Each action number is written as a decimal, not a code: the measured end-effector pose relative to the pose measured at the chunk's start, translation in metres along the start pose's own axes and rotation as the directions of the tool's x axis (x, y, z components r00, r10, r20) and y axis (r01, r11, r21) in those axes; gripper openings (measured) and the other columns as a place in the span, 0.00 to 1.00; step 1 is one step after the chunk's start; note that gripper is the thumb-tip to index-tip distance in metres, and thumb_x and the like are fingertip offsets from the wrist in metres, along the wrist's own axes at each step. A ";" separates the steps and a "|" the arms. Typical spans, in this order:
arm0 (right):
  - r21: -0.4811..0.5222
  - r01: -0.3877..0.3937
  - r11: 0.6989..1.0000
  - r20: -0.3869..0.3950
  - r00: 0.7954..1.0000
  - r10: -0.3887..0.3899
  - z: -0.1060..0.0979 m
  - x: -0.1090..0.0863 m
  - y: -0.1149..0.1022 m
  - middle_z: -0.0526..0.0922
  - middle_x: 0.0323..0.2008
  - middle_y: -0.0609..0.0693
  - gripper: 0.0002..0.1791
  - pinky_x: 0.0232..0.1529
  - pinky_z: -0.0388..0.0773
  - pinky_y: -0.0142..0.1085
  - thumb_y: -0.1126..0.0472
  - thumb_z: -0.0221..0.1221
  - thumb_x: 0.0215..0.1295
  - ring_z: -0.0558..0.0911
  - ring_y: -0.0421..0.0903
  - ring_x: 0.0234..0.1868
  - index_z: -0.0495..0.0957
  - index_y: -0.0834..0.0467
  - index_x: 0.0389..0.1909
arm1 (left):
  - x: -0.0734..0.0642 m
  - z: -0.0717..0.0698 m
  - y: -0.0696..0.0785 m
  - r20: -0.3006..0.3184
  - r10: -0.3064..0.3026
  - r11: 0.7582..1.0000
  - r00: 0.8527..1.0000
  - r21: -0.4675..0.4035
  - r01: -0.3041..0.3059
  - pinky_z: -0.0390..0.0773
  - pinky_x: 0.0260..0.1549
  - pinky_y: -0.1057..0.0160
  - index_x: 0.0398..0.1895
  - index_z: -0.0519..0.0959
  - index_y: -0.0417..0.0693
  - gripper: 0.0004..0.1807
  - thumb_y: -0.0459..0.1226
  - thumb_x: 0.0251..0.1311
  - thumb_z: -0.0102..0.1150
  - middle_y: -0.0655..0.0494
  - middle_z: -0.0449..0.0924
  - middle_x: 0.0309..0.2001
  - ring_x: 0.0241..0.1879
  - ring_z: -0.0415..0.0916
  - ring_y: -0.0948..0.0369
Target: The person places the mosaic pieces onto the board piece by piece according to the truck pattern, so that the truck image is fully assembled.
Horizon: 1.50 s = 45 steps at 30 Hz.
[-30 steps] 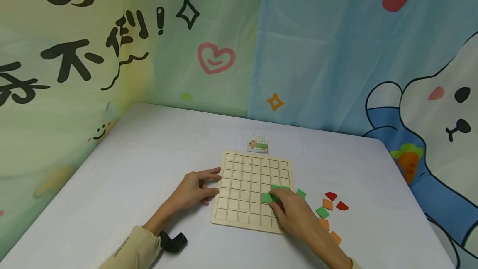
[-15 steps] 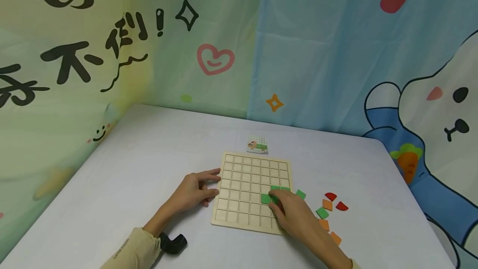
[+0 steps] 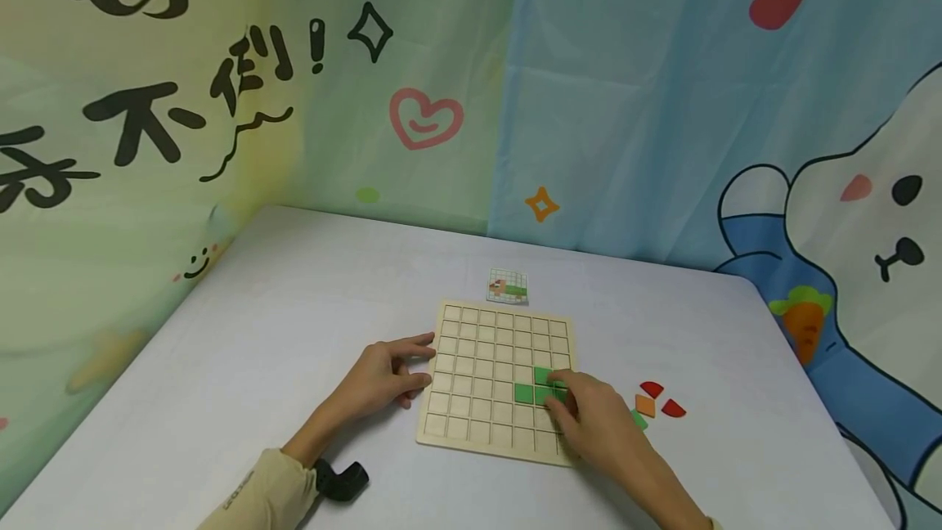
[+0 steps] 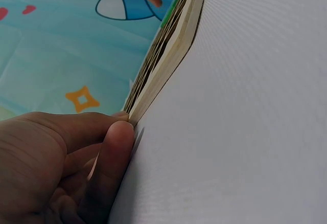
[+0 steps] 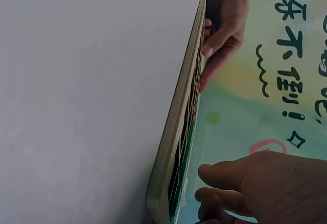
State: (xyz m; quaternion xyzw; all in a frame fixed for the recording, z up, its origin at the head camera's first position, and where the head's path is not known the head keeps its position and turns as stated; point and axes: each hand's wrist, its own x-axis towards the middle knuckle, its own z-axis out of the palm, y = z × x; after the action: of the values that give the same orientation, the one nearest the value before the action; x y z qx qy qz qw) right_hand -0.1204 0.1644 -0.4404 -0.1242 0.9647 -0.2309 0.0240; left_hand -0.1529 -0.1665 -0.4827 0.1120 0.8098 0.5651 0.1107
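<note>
A wooden grid board (image 3: pixel 471 362) lies on the white table. Several green square tiles (image 3: pixel 524 393) fill adjoining cells in its right half. At the board's left edge, my left hand (image 3: pixel 383 379) touches the rim with thumb and fingertips; the left wrist view shows the fingers (image 4: pixel 115 152) loosely bent against the rim's corner. My right hand (image 3: pixel 603 428) hovers over the rightmost green tiles, covering part of them. In the right wrist view, the right hand's fingertips (image 5: pixel 209 175) stand apart from the board (image 5: pixel 176 121), with nothing between them.
Right of the board lie red quarter-round pieces (image 3: pixel 673 408), an orange tile (image 3: pixel 644 406) and a green tile (image 3: pixel 639 420) partly behind my right hand. A small patterned card (image 3: pixel 507 287) sits beyond the board's far edge. A black curved device (image 3: pixel 343 481) is at the left cuff.
My right hand has shifted right across the green tiles, uncovering more of those on the left. It now hides loose orange tiles and a green one. The left hand stays put.
</note>
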 end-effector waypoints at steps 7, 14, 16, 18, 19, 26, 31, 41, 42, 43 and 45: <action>-0.015 -0.055 0.998 0.001 0.998 0.055 -0.007 0.000 0.013 0.72 0.23 0.43 0.21 0.25 0.65 0.28 0.57 0.68 0.72 0.68 0.38 0.25 0.82 0.57 0.63 | 0.000 0.000 -0.002 -0.002 -0.005 1.000 1.000 0.001 0.005 0.87 0.21 0.63 0.64 0.82 0.36 0.24 0.29 0.63 0.71 0.48 0.72 0.78 0.22 0.79 0.62; -0.038 -0.099 0.994 -0.001 0.995 0.099 -0.013 0.002 0.025 0.73 0.23 0.45 0.24 0.25 0.66 0.29 0.54 0.69 0.70 0.70 0.41 0.27 0.81 0.59 0.63 | 0.000 -0.001 -0.003 0.003 0.003 1.000 1.000 -0.006 -0.003 0.87 0.21 0.63 0.64 0.82 0.36 0.24 0.29 0.64 0.71 0.46 0.71 0.78 0.23 0.80 0.63; -0.028 -0.109 0.994 0.006 0.994 0.110 -0.014 0.002 0.027 0.74 0.23 0.45 0.24 0.25 0.66 0.29 0.54 0.68 0.71 0.70 0.41 0.27 0.81 0.59 0.63 | 0.000 -0.002 -0.003 0.004 0.006 1.000 1.000 -0.004 -0.006 0.87 0.22 0.63 0.64 0.82 0.36 0.24 0.30 0.64 0.70 0.46 0.71 0.78 0.23 0.79 0.63; -0.020 -0.113 0.993 0.011 0.994 0.113 -0.015 0.002 0.030 0.74 0.23 0.45 0.23 0.25 0.66 0.29 0.55 0.68 0.71 0.71 0.42 0.26 0.81 0.59 0.63 | 0.000 -0.002 -0.003 0.005 0.007 1.000 1.000 0.000 -0.007 0.87 0.22 0.63 0.64 0.82 0.36 0.24 0.30 0.64 0.70 0.46 0.71 0.78 0.22 0.79 0.63; -0.019 -0.117 0.993 0.013 0.993 0.117 -0.016 0.002 0.032 0.75 0.23 0.45 0.23 0.24 0.67 0.30 0.55 0.68 0.71 0.71 0.42 0.25 0.81 0.59 0.63 | 0.000 -0.002 -0.003 0.005 0.009 1.000 1.000 0.001 -0.009 0.87 0.22 0.63 0.64 0.82 0.35 0.25 0.30 0.64 0.70 0.46 0.71 0.78 0.22 0.79 0.63; -0.031 -0.121 0.992 0.012 0.993 0.121 -0.017 0.003 0.045 0.76 0.23 0.45 0.22 0.23 0.67 0.30 0.56 0.67 0.72 0.71 0.42 0.25 0.81 0.61 0.62 | 0.000 -0.002 -0.003 0.004 0.010 1.000 1.000 0.002 -0.010 0.86 0.21 0.64 0.64 0.82 0.35 0.24 0.30 0.64 0.70 0.46 0.71 0.78 0.22 0.79 0.63; -0.052 -0.107 0.993 0.007 0.994 0.108 -0.016 0.006 0.049 0.75 0.21 0.44 0.21 0.24 0.67 0.30 0.56 0.67 0.72 0.70 0.41 0.24 0.82 0.62 0.60 | 0.000 -0.002 -0.003 0.004 0.008 1.000 1.000 0.002 -0.008 0.86 0.21 0.64 0.64 0.82 0.36 0.25 0.30 0.64 0.70 0.46 0.71 0.78 0.21 0.79 0.62; -0.050 -0.087 0.995 0.003 0.996 0.087 -0.016 0.010 0.050 0.74 0.19 0.45 0.18 0.21 0.66 0.30 0.57 0.66 0.72 0.71 0.41 0.22 0.83 0.62 0.58 | 0.000 -0.002 -0.003 0.000 0.009 1.000 1.000 0.009 -0.009 0.85 0.20 0.65 0.64 0.82 0.36 0.25 0.30 0.64 0.71 0.47 0.71 0.78 0.20 0.79 0.62; -0.050 -0.086 0.995 0.003 0.996 0.086 -0.016 0.010 0.050 0.75 0.19 0.45 0.18 0.21 0.66 0.30 0.57 0.66 0.72 0.71 0.41 0.23 0.83 0.62 0.57 | 0.000 -0.002 -0.002 -0.001 0.012 1.000 1.000 0.011 -0.012 0.85 0.20 0.65 0.64 0.82 0.36 0.25 0.30 0.64 0.71 0.47 0.71 0.77 0.20 0.79 0.62; -0.048 -0.088 0.995 0.004 0.996 0.088 -0.016 0.011 0.050 0.75 0.19 0.45 0.17 0.21 0.67 0.30 0.57 0.66 0.72 0.71 0.41 0.23 0.84 0.62 0.56 | 0.000 -0.002 -0.002 -0.001 0.012 1.000 1.000 0.013 -0.012 0.85 0.20 0.65 0.64 0.82 0.36 0.25 0.30 0.64 0.71 0.47 0.72 0.77 0.20 0.79 0.62; -0.047 -0.096 0.994 0.008 0.995 0.097 -0.016 0.011 0.050 0.76 0.20 0.45 0.16 0.21 0.68 0.30 0.57 0.66 0.72 0.72 0.41 0.23 0.84 0.61 0.55 | -0.001 -0.001 -0.001 -0.001 0.014 1.000 1.000 0.017 -0.014 0.84 0.20 0.66 0.64 0.82 0.36 0.25 0.30 0.64 0.71 0.47 0.72 0.77 0.20 0.79 0.63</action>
State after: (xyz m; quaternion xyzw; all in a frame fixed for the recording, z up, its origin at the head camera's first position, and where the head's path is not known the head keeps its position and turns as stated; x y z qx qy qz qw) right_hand -0.1439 0.2117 -0.4486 -0.0792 0.9745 -0.2064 0.0373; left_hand -0.1526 -0.1681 -0.4830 0.1182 0.8140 0.5589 0.1056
